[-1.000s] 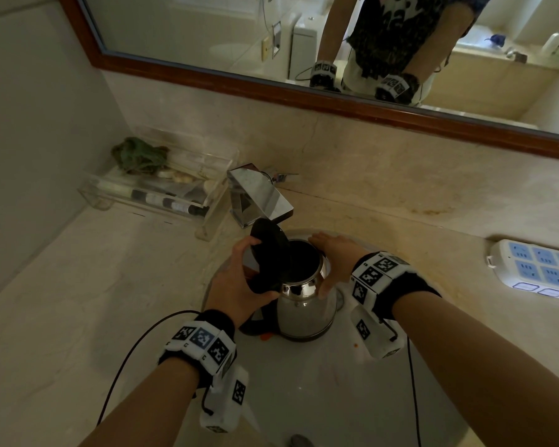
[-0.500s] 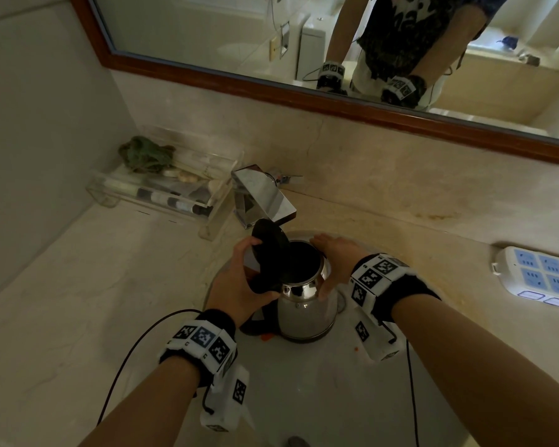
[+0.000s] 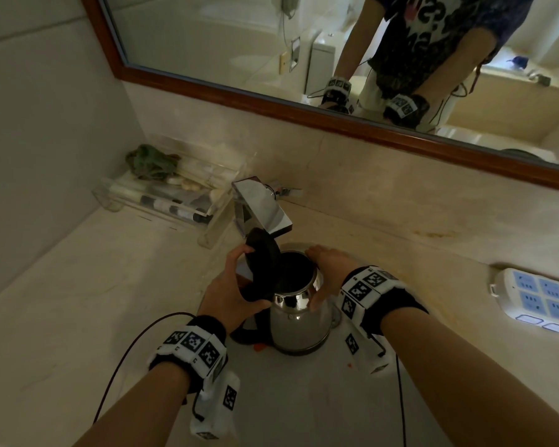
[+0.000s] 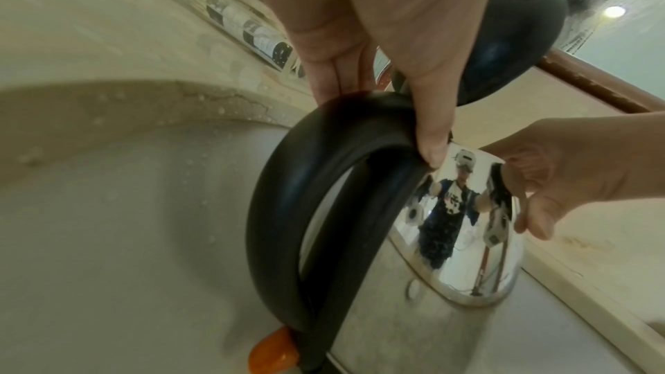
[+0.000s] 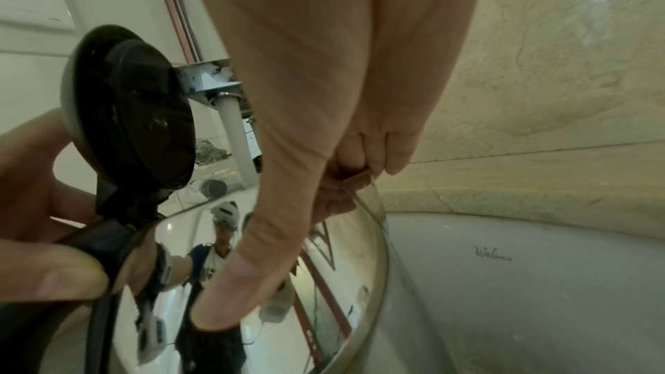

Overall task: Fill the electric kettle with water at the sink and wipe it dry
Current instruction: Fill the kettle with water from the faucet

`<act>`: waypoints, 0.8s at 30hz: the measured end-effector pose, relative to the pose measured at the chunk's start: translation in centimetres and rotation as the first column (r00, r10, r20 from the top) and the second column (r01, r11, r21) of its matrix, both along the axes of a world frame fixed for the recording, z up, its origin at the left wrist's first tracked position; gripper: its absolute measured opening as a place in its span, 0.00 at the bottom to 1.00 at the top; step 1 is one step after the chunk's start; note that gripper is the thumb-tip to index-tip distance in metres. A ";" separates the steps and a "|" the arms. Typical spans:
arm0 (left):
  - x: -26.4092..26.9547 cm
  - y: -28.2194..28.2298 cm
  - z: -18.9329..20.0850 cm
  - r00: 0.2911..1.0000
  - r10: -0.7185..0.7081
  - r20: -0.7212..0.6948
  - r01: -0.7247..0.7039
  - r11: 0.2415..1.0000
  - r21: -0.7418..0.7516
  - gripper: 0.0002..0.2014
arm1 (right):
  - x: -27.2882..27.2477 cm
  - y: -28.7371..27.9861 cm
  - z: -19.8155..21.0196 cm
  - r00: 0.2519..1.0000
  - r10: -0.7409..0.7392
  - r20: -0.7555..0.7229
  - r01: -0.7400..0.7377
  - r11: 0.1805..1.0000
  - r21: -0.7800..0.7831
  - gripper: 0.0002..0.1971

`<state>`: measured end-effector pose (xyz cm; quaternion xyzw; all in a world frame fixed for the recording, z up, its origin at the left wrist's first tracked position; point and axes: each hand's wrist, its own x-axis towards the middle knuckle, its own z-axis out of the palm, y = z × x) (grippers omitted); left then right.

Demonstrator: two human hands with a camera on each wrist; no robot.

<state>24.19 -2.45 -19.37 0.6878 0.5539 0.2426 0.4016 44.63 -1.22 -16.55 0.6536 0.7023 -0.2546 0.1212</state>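
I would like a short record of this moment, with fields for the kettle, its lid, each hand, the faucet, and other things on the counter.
kettle: steel kettle stands upright in the sink, under the faucet
lid: black lid is open, tilted up toward the left
left hand: left hand grips the black handle
right hand: right hand holds the kettle body near the rim
faucet: chrome faucet; no water stream visible
counter items: clear tray of toiletries at left, power strip at right
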 end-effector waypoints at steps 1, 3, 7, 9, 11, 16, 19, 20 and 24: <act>0.0 -0.1 0.0 1.000 0.002 -0.005 -0.002 1.000 0.000 0.45 | 0.0 0.0 0.0 1.000 -0.001 0.001 0.001 1.000 -0.001 0.55; 0.1 -0.1 0.0 1.000 0.007 0.002 -0.007 1.000 0.006 0.45 | 0.0 0.1 0.1 1.000 0.002 0.003 -0.002 1.000 -0.004 0.55; 0.1 0.0 0.0 1.000 0.014 0.014 -0.015 1.000 0.002 0.45 | 0.0 0.2 0.0 1.000 0.002 0.005 -0.002 1.000 -0.019 0.56; 0.2 -0.1 0.3 1.000 0.007 0.015 -0.007 1.000 -0.008 0.45 | 0.0 0.3 -0.1 1.000 -0.008 0.005 0.008 1.000 -0.018 0.56; 0.1 -0.1 0.6 1.000 -0.006 0.012 0.006 1.000 -0.019 0.45 | -0.1 0.3 0.1 1.000 -0.017 0.004 0.017 1.000 -0.025 0.56; -0.1 0.0 0.7 0.999 -0.022 0.024 0.022 1.000 -0.021 0.44 | -0.4 0.1 0.4 0.999 -0.034 -0.026 0.035 0.999 0.022 0.51; 0.0 -0.2 0.7 1.000 -0.009 0.030 0.009 1.000 -0.028 0.44 | -0.3 0.0 0.3 0.999 -0.029 -0.025 0.029 0.999 0.030 0.52; 0.1 -0.2 0.8 1.000 -0.005 0.026 0.006 1.000 -0.028 0.45 | -0.3 0.1 0.3 0.999 -0.031 -0.027 0.031 0.999 0.029 0.51; 0.2 -0.2 0.8 1.000 -0.003 0.018 0.004 1.000 -0.026 0.45 | -0.3 0.5 0.5 0.999 -0.023 -0.032 0.024 1.000 0.015 0.50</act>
